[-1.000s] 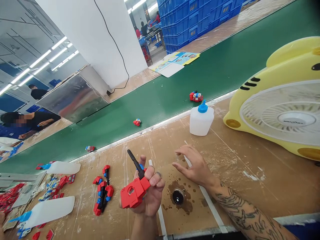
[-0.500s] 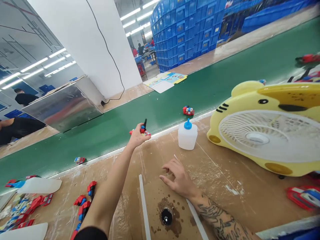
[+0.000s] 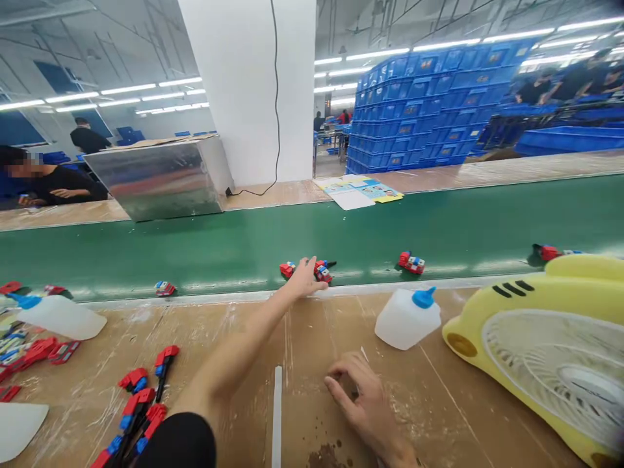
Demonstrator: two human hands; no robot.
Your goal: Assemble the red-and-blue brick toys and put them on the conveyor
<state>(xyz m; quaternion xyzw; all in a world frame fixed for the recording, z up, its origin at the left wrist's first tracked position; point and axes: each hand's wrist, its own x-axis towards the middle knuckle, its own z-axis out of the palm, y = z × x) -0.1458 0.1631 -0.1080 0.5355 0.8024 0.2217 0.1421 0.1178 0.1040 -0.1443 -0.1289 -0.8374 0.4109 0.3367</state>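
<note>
Along the near edge of the brown bench (image 3: 468, 390), a dark stain (image 3: 325, 456) is cut off by the frame. Just beyond it sits the right hand (image 3: 358, 403), its grip loosely curled, thumb apart from the fingers, nothing seen inside. To the near left, a black sleeve (image 3: 180, 445) covers part of a cluster of red, blue and black pieces (image 3: 134, 409). On the right a yellow fan (image 3: 468, 318) is cropped, with a blue-capped bottle (image 3: 407, 322) to its left.

Farther off, the left hand (image 3: 303, 278) reaches over the near side of a green belt (image 3: 234, 244) to a red, blue and white toy (image 3: 322, 270), partly hiding it; whether this grip grasps the toy or has released it, I cannot tell. Another red piece (image 3: 287, 269) lies just left of that hand. At right the fan partly hides a dark and red item (image 3: 550, 252).

Past the belt stand a metal-sided box (image 3: 156, 182), a white pillar (image 3: 253, 97) and stacked blue crates (image 3: 419, 107); people (image 3: 570, 84) at far right are blurred.
</note>
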